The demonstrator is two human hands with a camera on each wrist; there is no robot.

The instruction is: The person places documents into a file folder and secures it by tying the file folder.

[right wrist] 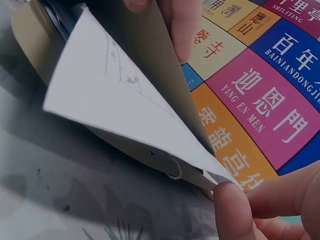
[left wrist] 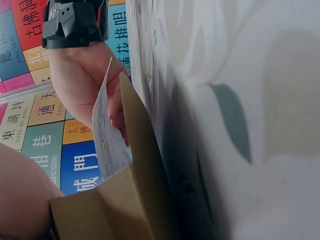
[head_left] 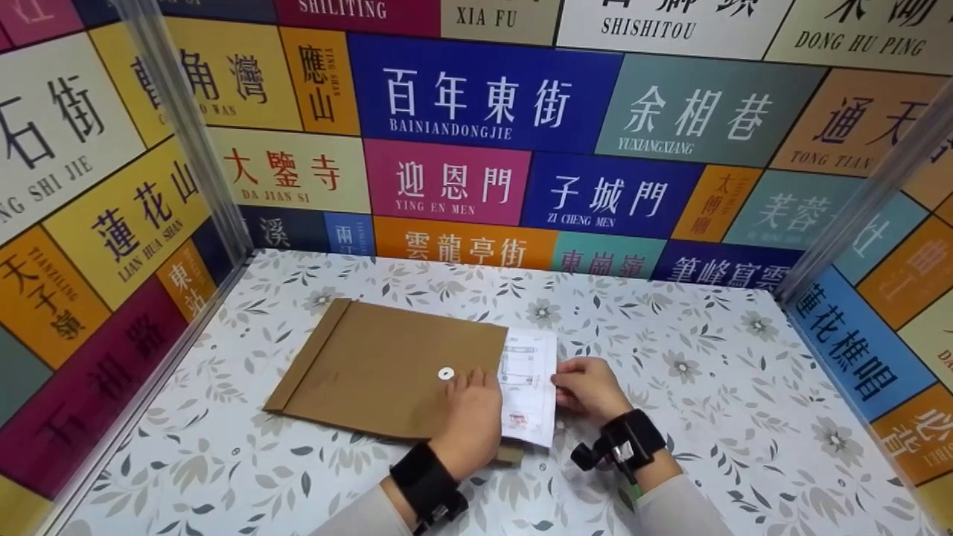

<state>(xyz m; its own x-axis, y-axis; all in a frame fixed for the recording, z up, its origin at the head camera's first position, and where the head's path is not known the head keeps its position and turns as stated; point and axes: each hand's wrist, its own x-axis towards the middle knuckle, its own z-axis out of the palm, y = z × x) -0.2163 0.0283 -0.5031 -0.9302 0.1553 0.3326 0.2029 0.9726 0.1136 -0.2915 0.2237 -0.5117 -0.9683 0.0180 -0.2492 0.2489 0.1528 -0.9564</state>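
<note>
A brown paper document envelope [head_left: 387, 357] with a white button disc [head_left: 446, 374] lies on the table. Printed white paper [head_left: 528, 387] sticks out of its mouth at the right. My left hand [head_left: 473, 417] rests on the envelope's upper face near that mouth, fingers extended past the button. At the paper's outer edge, my right hand [head_left: 592, 387] pinches it between thumb and fingers. In the right wrist view the paper [right wrist: 110, 90] slants out of the gaping envelope, its far edge held by the thumb [right wrist: 232, 210]. The paper's inner part is hidden inside.
The table [head_left: 707, 447] wears a white cover with grey leaves and flowers. Panels of coloured street-name signs [head_left: 484, 97] enclose it at the back and both sides. A black camera band [head_left: 428, 484] sits on the left wrist, another [head_left: 629, 443] on the right.
</note>
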